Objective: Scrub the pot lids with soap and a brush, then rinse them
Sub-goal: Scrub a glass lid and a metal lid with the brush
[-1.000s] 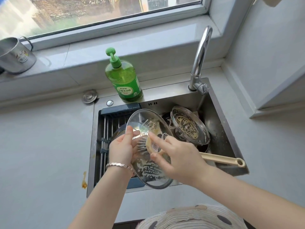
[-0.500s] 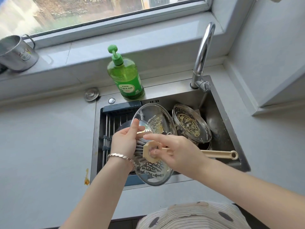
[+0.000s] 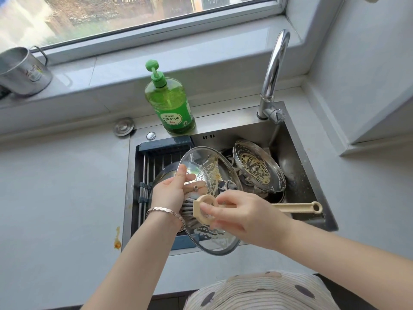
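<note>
A glass pot lid [image 3: 214,173] with a metal rim is held tilted on edge over the steel sink [image 3: 312,175]. My left hand [image 3: 172,189] grips its left rim, thumb on the glass. Soap streaks run across the glass. My right hand [image 3: 241,215] holds a beige long-handled brush [image 3: 204,210] near its round head, bristles pressed against the lower part of the lid. The brush handle sticks out to the right over the sink. A second, steel-rimmed lid [image 3: 259,168] smeared with soap leans in the sink behind.
A green dish soap pump bottle [image 3: 169,101] stands on the sink's back ledge. The chrome tap [image 3: 272,72] rises at the back right. A dark drain rack [image 3: 154,162] spans the sink's left part. A metal mug [image 3: 22,72] sits on the windowsill at left.
The brush head has moved down the glass lid from its middle toward its lower left part. My left hand keeps its hold on the rim.
</note>
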The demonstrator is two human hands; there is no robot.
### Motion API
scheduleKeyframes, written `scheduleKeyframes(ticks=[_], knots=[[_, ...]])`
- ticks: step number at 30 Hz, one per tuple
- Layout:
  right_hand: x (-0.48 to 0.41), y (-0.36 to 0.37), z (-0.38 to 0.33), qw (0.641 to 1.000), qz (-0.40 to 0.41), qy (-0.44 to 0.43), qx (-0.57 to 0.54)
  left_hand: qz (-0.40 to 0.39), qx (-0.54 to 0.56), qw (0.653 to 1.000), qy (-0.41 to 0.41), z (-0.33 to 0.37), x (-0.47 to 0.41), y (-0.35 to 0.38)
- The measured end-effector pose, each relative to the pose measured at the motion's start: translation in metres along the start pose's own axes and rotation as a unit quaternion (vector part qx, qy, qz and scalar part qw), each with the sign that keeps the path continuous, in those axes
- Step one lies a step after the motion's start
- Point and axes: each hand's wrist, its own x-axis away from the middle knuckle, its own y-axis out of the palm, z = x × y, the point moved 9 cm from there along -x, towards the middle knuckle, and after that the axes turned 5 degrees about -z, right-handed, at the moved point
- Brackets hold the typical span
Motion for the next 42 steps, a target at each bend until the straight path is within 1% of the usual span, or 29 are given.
scheduleKeyframes(ticks=[3,5,6,7,8,9,11,12,13,14,15,16,17,18,20,21,22,24,25,28,29,30,32,33,34,36,38,40,42], knots=[[-0.004,-0.002,0.007,1.0,0.006,0.013,0.027,-0.015,-0.041,0.998,0.053,0.007,0.005,0.004],[-0.012,-0.02,0.036,0.993,0.053,0.107,0.01,-0.029,-0.049,0.996,0.069,0.008,0.008,0.007],[-0.012,-0.032,0.057,0.98,0.092,0.176,-0.004,-0.024,-0.057,0.996,0.071,0.009,0.009,0.006],[-0.011,-0.037,0.07,0.968,0.109,0.225,-0.015,-0.017,-0.068,0.995,0.071,0.009,0.009,0.005],[-0.01,-0.036,0.071,0.966,0.108,0.235,-0.019,-0.012,-0.08,0.994,0.073,0.009,0.009,0.004],[-0.012,-0.031,0.06,0.971,0.095,0.219,-0.016,-0.01,-0.087,0.993,0.078,0.011,0.01,0.005],[-0.014,-0.01,0.025,0.986,0.03,0.159,-0.029,-0.01,-0.094,0.992,0.083,0.012,0.01,0.006],[-0.014,-0.007,0.02,0.989,0.02,0.145,-0.03,-0.013,-0.092,0.992,0.085,0.012,0.01,0.006],[-0.015,-0.012,0.029,0.986,0.024,0.162,-0.022,-0.016,-0.093,0.992,0.089,0.013,0.011,0.007],[-0.015,-0.023,0.051,0.975,0.057,0.216,-0.02,-0.012,-0.099,0.991,0.092,0.013,0.011,0.007],[-0.012,-0.031,0.076,0.956,0.074,0.279,-0.048,-0.009,-0.104,0.99,0.099,0.013,0.011,0.007],[-0.008,-0.033,0.09,0.944,0.08,0.312,-0.066,-0.007,-0.109,0.989,0.104,0.015,0.013,0.007],[-0.009,-0.035,0.089,0.945,0.082,0.309,-0.068,-0.008,-0.114,0.987,0.112,0.016,0.014,0.008],[-0.015,-0.035,0.074,0.956,0.085,0.275,-0.053,-0.01,-0.121,0.986,0.115,0.017,0.014,0.009],[-0.023,-0.025,0.04,0.979,0.053,0.191,-0.038,-0.012,-0.128,0.985,0.119,0.019,0.015,0.008],[-0.025,-0.023,0.04,0.98,0.041,0.192,-0.041,-0.015,-0.125,0.985,0.12,0.019,0.016,0.008],[-0.025,-0.028,0.056,0.971,0.055,0.227,-0.05,-0.015,-0.125,0.984,0.123,0.02,0.016,0.008],[-0.019,-0.039,0.09,0.933,0.095,0.326,-0.118,-0.016,-0.129,0.982,0.139,0.024,0.021,0.011],[-0.019,-0.038,0.091,0.929,0.095,0.336,-0.126,-0.011,-0.13,0.981,0.145,0.024,0.021,0.01],[-0.032,-0.031,0.046,0.969,0.053,0.232,-0.068,0.009,-0.129,0.981,0.147,0.024,0.021,0.006],[-0.032,-0.03,0.044,0.972,0.049,0.221,-0.06,0.011,-0.127,0.981,0.143,0.023,0.02,0.004],[-0.031,-0.032,0.055,0.965,0.053,0.245,-0.072,0.008,-0.126,0.983,0.137,0.022,0.019,0.003],[-0.023,-0.036,0.092,0.931,0.074,0.334,-0.126,0.01,-0.123,0.983,0.134,0.022,0.019,0.003],[-0.024,-0.037,0.095,0.93,0.075,0.337,-0.122,0.016,-0.12,0.984,0.133,0.021,0.019,0.002],[-0.027,-0.033,0.087,0.942,0.064,0.314,-0.096,0.019,-0.115,0.985,0.127,0.02,0.018,0.003],[-0.032,-0.023,0.046,0.975,0.05,0.213,-0.024,0.025,-0.082,0.992,0.095,0.013,0.014,0.001],[-0.021,-0.007,0.009,0.988,-0.004,0.154,-0.003,0.035,-0.032,0.998,0.045,0.002,0.007,-0.005],[-0.007,0.004,-0.003,0.992,-0.035,0.125,-0.001,0.047,0.024,0.999,-0.005,-0.008,0.001,-0.009],[-0.007,0.004,0.006,0.99,-0.034,0.133,0.004,0.056,0.049,0.997,-0.017,-0.009,0.0,-0.009]])
